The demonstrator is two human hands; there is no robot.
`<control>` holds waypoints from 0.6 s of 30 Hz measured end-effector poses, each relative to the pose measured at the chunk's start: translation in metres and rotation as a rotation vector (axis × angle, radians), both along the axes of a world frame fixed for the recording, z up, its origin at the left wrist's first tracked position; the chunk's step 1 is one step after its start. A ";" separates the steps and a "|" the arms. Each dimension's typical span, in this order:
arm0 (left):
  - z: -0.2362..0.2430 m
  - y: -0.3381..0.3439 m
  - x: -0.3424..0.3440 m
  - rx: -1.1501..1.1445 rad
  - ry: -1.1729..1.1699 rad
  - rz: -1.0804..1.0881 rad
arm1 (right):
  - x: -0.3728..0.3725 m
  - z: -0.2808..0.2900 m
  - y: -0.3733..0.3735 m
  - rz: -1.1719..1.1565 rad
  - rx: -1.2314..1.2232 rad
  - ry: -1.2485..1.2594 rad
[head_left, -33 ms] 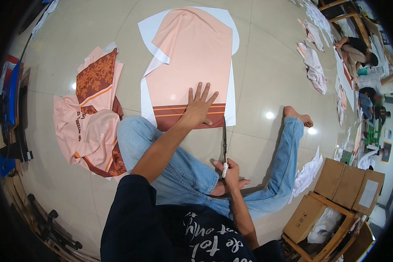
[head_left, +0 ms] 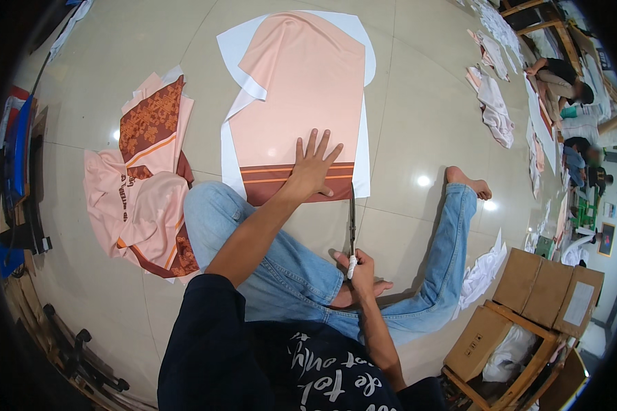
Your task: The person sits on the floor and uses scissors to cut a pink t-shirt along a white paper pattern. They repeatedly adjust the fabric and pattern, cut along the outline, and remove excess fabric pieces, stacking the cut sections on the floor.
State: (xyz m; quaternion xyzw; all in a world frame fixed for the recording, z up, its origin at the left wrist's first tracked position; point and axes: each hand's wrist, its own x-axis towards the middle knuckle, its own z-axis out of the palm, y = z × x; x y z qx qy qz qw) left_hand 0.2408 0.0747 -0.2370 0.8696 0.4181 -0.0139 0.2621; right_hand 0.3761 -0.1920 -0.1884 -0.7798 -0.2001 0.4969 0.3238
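A peach fabric panel [head_left: 301, 96] with a white border and a brown, orange-striped band lies on the floor before me. My left hand [head_left: 313, 166] rests flat over its lower part, fingers spread. Long dark scissors [head_left: 352, 222] with white-wrapped handles are in my right hand [head_left: 362, 270], whose fingers close round the handles. The blade tips meet the panel's lower right corner, by the line between the brown band and the white border. To the left, a crumpled heap of peach and brown patterned fabric pieces [head_left: 140, 205] lies beside my bent knee.
My jeans-clad legs [head_left: 425, 253] spread over the tiled floor around the work. White scraps [head_left: 483, 274] and cardboard boxes [head_left: 538, 281] on a wooden frame are at the right. Further off, a person [head_left: 562, 79] sits near more cloth pieces [head_left: 493, 109]. Black metal legs [head_left: 82, 356] stand at lower left.
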 end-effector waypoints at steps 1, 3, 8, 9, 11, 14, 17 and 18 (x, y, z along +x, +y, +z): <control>0.000 -0.003 -0.001 -0.004 -0.006 -0.001 | -0.003 -0.003 -0.004 0.003 -0.009 -0.020; 0.000 -0.002 -0.001 -0.007 -0.005 0.000 | -0.007 -0.002 -0.003 0.011 -0.020 -0.064; 0.002 0.001 0.000 -0.003 -0.005 0.007 | -0.013 0.007 0.010 -0.007 -0.033 -0.031; 0.002 0.004 0.000 0.004 -0.007 0.010 | -0.013 0.005 0.014 -0.013 -0.024 -0.035; 0.002 0.006 0.000 0.010 -0.006 0.012 | -0.013 0.005 0.023 0.006 -0.008 -0.072; 0.000 0.006 0.000 0.007 0.000 0.009 | -0.016 0.006 0.027 0.029 -0.011 -0.120; -0.001 0.007 0.001 0.007 0.003 0.006 | -0.015 0.005 0.026 0.054 -0.014 -0.160; -0.001 0.006 0.001 0.008 0.004 0.004 | -0.014 0.004 0.026 0.063 -0.015 -0.172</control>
